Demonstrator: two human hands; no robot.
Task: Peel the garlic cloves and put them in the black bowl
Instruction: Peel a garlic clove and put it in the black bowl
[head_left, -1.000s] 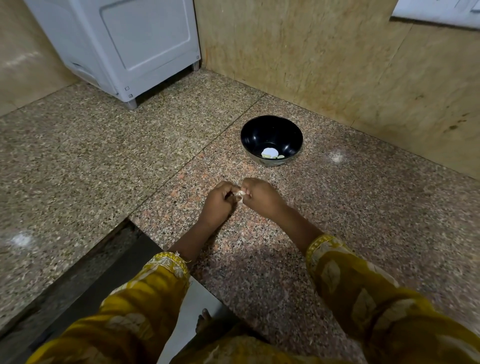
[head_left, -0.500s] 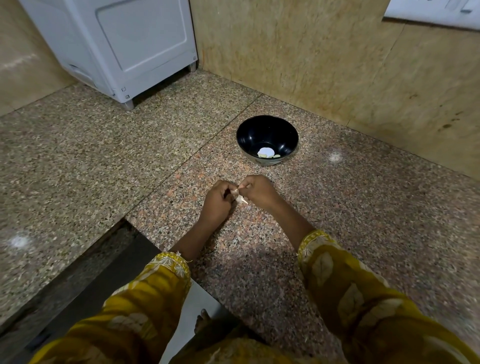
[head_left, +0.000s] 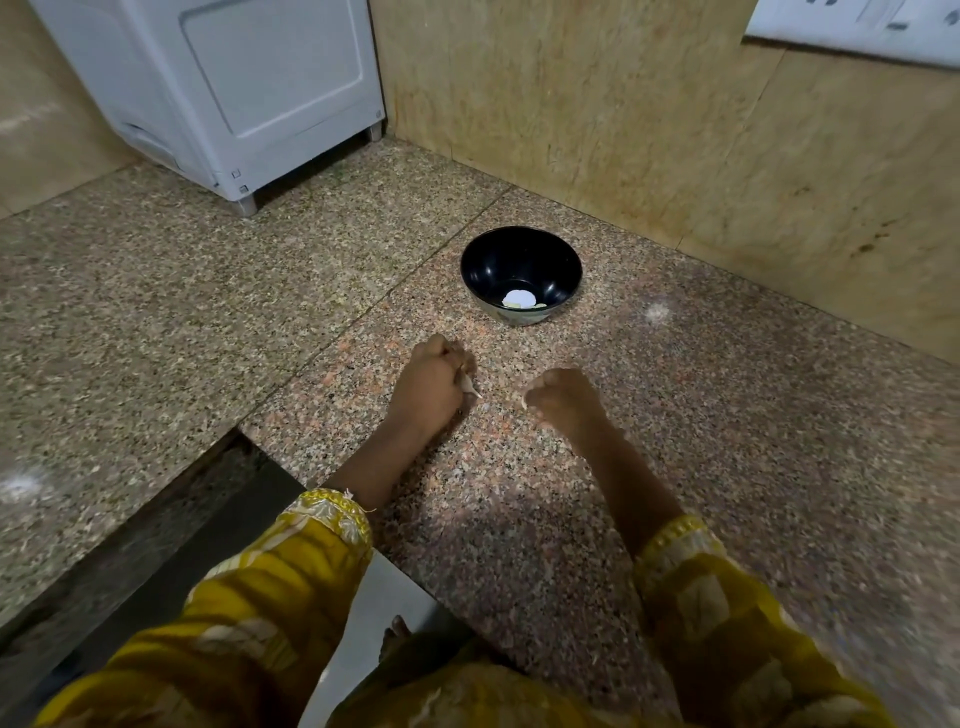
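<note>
Head camera looks steeply down, close over the counter (head_left: 727, 441).

— How are the arms placed?
— Both forearms reach forward out of yellow sleeves (head_left: 311, 540). The left hand (head_left: 431, 384) is curled, knuckles up, pinching a garlic clove (head_left: 470, 388) on its thumb side.
— And the other?
— The right hand (head_left: 563, 397) is apart from it, fingers curled, too blurred to tell whether it holds anything.

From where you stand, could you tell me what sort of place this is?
Probably a home kitchen: a speckled granite counter, a white appliance at the back and a black bowl.
</note>
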